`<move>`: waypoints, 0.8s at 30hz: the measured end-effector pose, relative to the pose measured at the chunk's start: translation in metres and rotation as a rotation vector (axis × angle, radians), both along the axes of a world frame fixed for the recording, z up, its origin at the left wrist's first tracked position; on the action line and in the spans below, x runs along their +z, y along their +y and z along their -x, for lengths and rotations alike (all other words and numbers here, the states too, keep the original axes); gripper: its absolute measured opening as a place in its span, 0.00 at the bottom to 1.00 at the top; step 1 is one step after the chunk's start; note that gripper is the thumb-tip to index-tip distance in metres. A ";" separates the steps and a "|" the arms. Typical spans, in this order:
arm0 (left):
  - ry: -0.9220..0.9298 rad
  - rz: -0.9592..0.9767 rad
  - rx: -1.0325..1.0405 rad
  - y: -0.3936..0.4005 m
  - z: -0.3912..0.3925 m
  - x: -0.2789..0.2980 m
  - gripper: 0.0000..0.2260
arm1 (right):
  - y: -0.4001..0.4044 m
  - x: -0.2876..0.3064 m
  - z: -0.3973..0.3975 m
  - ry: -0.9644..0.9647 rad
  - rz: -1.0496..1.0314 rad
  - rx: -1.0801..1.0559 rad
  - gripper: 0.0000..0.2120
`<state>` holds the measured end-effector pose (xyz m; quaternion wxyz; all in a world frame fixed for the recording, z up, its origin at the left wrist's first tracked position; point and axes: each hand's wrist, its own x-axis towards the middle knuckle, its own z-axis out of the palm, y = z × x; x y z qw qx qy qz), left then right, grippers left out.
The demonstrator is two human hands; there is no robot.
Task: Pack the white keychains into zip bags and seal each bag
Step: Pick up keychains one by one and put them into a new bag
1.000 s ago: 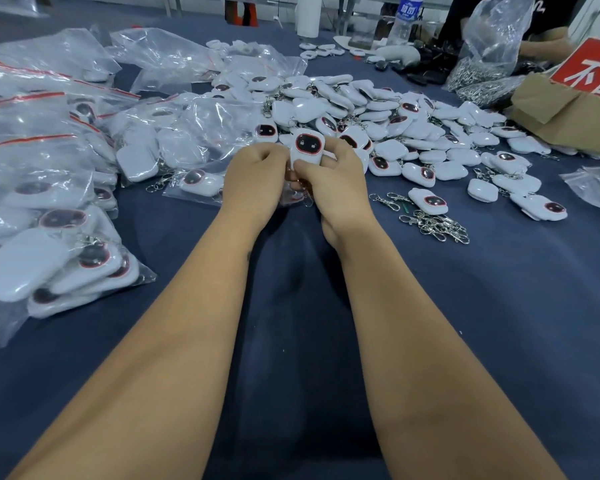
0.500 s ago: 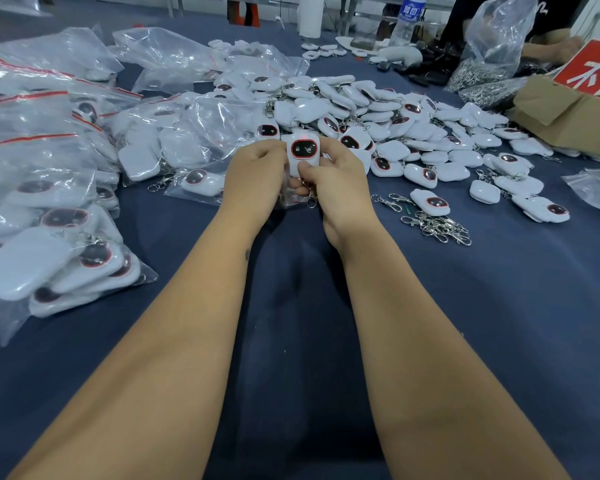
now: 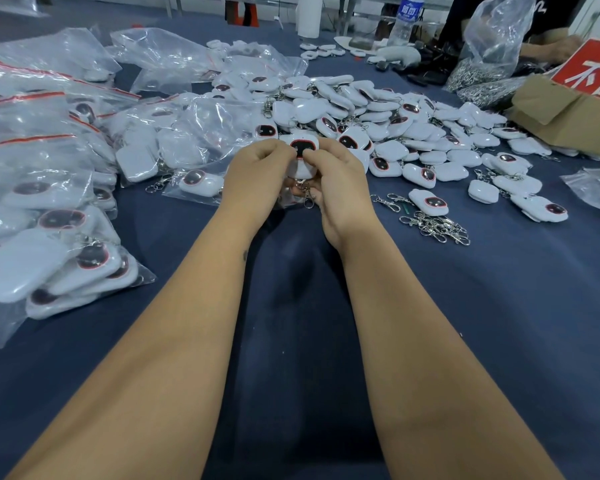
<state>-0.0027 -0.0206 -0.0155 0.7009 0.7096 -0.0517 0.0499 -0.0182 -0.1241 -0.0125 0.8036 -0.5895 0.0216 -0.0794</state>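
My left hand (image 3: 257,174) and my right hand (image 3: 340,181) meet at the table's middle, both pinching one white keychain (image 3: 303,157) with a dark red-rimmed face, held upright. Its metal clasp (image 3: 308,197) dangles below between my palms. A clear zip bag seems to wrap it, but I cannot tell for sure. Behind my hands lies a big heap of loose white keychains (image 3: 378,119). One bagged keychain (image 3: 200,181) lies just left of my left hand. Filled zip bags with red seal strips (image 3: 42,188) pile up at the left.
Loose metal clasps (image 3: 437,225) lie right of my right hand. A cardboard box with a red sign (image 3: 568,109) sits at the far right, a water bottle (image 3: 404,19) and a bag of metal parts (image 3: 492,39) at the back. Another person's arm shows there.
The keychain has turned more upright between my fingers and my thumbs have closed in over its face. My arms have barely moved.
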 end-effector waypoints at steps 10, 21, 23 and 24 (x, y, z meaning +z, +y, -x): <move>0.000 0.038 -0.048 -0.002 0.008 0.006 0.05 | 0.000 -0.001 0.001 0.001 0.077 -0.029 0.10; -0.011 -0.047 -0.019 0.000 0.000 -0.001 0.08 | 0.001 -0.001 0.000 0.006 0.063 -0.047 0.12; -0.010 -0.053 -0.018 0.000 -0.001 -0.002 0.07 | 0.001 0.000 0.000 0.013 0.046 -0.042 0.12; -0.004 -0.032 -0.018 -0.001 -0.001 -0.002 0.08 | 0.000 0.000 0.001 0.017 0.040 -0.037 0.12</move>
